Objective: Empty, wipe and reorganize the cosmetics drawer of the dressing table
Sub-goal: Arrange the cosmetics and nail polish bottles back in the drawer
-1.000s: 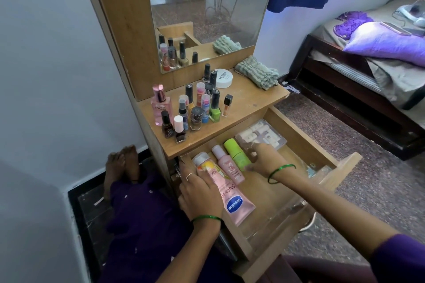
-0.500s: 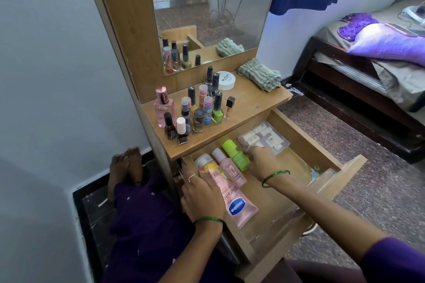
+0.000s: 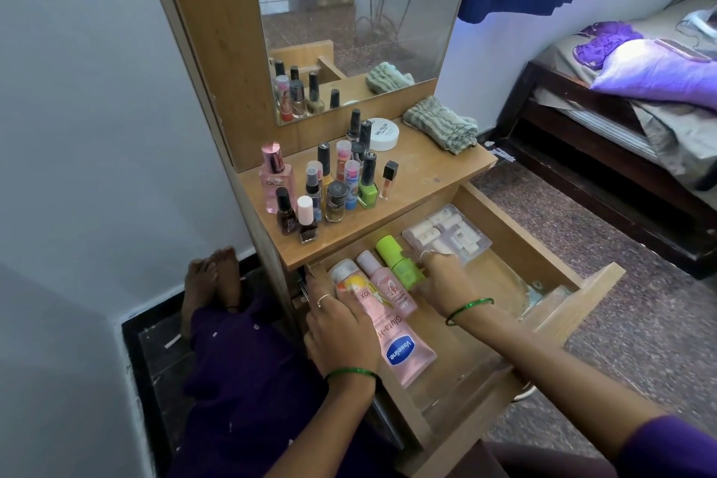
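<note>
The wooden drawer [image 3: 551,244] of the dressing table stands pulled out. At its left side lie a white and orange spray can [image 3: 343,275], a pink bottle [image 3: 382,283], a green bottle [image 3: 395,256] and a pink Vaseline tube [image 3: 405,353], side by side. A clear plastic box [image 3: 446,231] of small white items sits at the back. My left hand [image 3: 341,330] rests flat on the spray can and the tube. My right hand [image 3: 444,279] curls round the near end of the green bottle.
On the tabletop [image 3: 426,171] stand several nail polish bottles [image 3: 366,182], a pink perfume bottle [image 3: 276,178], a white round jar [image 3: 383,133] and a folded grey cloth [image 3: 442,128]. A mirror [image 3: 349,12] rises behind. A bed [image 3: 628,97] stands to the right.
My right hand has slid a little left from beside the clear box onto the green bottle. My left hand has stayed on the spray can.
</note>
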`<action>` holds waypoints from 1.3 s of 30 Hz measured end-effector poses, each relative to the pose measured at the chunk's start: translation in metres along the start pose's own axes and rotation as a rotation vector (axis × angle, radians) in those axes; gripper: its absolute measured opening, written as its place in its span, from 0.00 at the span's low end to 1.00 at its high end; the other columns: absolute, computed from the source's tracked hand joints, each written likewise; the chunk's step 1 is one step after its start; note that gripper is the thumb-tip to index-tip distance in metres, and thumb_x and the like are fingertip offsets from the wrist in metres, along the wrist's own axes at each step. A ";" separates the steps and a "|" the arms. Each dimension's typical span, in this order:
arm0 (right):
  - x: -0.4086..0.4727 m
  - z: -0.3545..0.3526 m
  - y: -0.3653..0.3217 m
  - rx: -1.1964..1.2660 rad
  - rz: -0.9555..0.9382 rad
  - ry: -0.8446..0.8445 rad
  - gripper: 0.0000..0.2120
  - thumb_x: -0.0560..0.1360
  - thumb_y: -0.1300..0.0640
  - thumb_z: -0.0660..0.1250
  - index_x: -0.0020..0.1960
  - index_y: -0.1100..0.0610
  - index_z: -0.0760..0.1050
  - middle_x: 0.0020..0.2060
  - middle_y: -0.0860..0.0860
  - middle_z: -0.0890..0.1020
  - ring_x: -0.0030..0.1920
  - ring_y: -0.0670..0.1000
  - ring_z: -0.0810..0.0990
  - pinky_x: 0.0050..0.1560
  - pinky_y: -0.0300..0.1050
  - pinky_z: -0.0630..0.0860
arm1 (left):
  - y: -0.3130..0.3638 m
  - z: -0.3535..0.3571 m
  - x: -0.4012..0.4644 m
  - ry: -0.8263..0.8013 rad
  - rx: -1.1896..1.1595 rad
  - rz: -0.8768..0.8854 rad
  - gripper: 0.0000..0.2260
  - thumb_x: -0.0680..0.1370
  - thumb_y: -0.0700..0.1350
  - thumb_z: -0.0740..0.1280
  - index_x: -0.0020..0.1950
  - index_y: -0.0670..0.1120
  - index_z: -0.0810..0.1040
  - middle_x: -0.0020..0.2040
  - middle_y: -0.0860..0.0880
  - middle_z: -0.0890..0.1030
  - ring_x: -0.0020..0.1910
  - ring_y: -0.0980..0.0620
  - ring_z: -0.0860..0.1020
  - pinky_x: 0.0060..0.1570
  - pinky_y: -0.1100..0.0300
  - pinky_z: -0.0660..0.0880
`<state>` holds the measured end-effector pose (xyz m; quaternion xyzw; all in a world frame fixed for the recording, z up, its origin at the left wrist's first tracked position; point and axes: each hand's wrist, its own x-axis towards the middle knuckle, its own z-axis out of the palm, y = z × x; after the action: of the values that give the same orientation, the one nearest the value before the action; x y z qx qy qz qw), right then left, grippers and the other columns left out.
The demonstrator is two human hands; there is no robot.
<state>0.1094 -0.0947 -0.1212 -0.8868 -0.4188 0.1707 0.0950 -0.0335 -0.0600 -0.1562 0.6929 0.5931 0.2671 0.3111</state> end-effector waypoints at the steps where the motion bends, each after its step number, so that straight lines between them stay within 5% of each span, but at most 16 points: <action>1: -0.001 -0.001 0.000 0.007 -0.010 -0.006 0.23 0.71 0.64 0.67 0.65 0.59 0.72 0.59 0.57 0.79 0.60 0.56 0.76 0.56 0.43 0.72 | 0.000 0.000 0.000 0.001 0.002 0.002 0.18 0.80 0.48 0.54 0.67 0.40 0.64 0.49 0.40 0.79 0.45 0.43 0.80 0.44 0.43 0.77; 7: -0.009 -0.034 -0.006 -0.104 -0.046 -0.072 0.18 0.73 0.61 0.68 0.62 0.61 0.72 0.57 0.57 0.77 0.58 0.55 0.76 0.54 0.43 0.71 | 0.000 0.001 0.001 -0.017 0.049 0.000 0.17 0.81 0.49 0.53 0.65 0.40 0.66 0.49 0.41 0.80 0.45 0.44 0.80 0.44 0.44 0.78; 10: -0.014 -0.083 -0.016 -0.142 -0.066 -0.113 0.19 0.72 0.59 0.70 0.61 0.54 0.74 0.53 0.51 0.80 0.52 0.50 0.78 0.56 0.42 0.74 | 0.000 0.000 0.003 -0.033 0.096 -0.004 0.18 0.80 0.50 0.52 0.63 0.41 0.68 0.46 0.44 0.80 0.43 0.47 0.80 0.43 0.47 0.78; 16: -0.012 -0.186 -0.046 -0.159 -0.169 -0.046 0.06 0.70 0.58 0.73 0.46 0.53 0.81 0.33 0.45 0.80 0.28 0.37 0.76 0.34 0.30 0.70 | -0.002 0.002 0.002 -0.054 0.118 -0.028 0.13 0.81 0.50 0.54 0.58 0.43 0.70 0.44 0.45 0.79 0.41 0.48 0.80 0.42 0.49 0.79; 19: 0.009 -0.210 -0.061 -0.093 -0.261 0.143 0.06 0.69 0.58 0.73 0.46 0.55 0.80 0.35 0.49 0.80 0.32 0.40 0.74 0.34 0.29 0.68 | -0.003 0.004 0.003 -0.056 0.134 -0.043 0.13 0.81 0.52 0.53 0.53 0.44 0.71 0.44 0.47 0.79 0.41 0.50 0.80 0.42 0.51 0.79; 22: 0.037 -0.211 -0.079 -0.031 -0.362 0.251 0.10 0.69 0.58 0.73 0.50 0.56 0.80 0.42 0.51 0.81 0.40 0.47 0.77 0.44 0.37 0.70 | -0.003 0.003 0.002 -0.032 0.120 -0.030 0.14 0.80 0.51 0.52 0.53 0.44 0.71 0.41 0.47 0.79 0.39 0.50 0.80 0.41 0.51 0.79; 28: 0.092 -0.183 -0.103 -0.075 -0.415 0.162 0.20 0.70 0.61 0.72 0.60 0.51 0.76 0.56 0.52 0.79 0.55 0.52 0.77 0.54 0.42 0.72 | -0.003 0.005 0.003 -0.027 0.126 -0.053 0.13 0.80 0.51 0.54 0.54 0.44 0.71 0.44 0.47 0.79 0.41 0.49 0.80 0.42 0.50 0.79; 33: 0.104 -0.173 -0.108 -0.123 -0.431 0.030 0.22 0.73 0.66 0.66 0.64 0.49 0.74 0.62 0.53 0.75 0.58 0.53 0.77 0.51 0.39 0.69 | 0.000 0.003 0.002 -0.023 0.098 -0.038 0.14 0.80 0.49 0.54 0.56 0.42 0.72 0.43 0.46 0.79 0.40 0.48 0.79 0.41 0.48 0.79; 36: 0.105 -0.171 -0.111 -0.113 -0.430 0.017 0.21 0.73 0.69 0.62 0.60 0.50 0.77 0.58 0.51 0.77 0.56 0.52 0.78 0.52 0.39 0.71 | -0.004 0.005 0.003 -0.026 0.115 -0.041 0.16 0.79 0.52 0.51 0.55 0.44 0.71 0.42 0.47 0.79 0.38 0.50 0.80 0.39 0.50 0.79; 39: 0.103 -0.169 -0.112 -0.115 -0.419 0.039 0.16 0.74 0.69 0.60 0.54 0.55 0.80 0.44 0.47 0.77 0.48 0.48 0.76 0.47 0.35 0.67 | -0.005 0.005 0.003 -0.023 0.120 -0.042 0.17 0.79 0.54 0.49 0.56 0.45 0.70 0.41 0.48 0.79 0.38 0.51 0.80 0.40 0.51 0.79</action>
<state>0.1549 0.0511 0.0465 -0.7876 -0.6010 0.1058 0.0857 -0.0323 -0.0569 -0.1635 0.7008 0.6186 0.2167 0.2815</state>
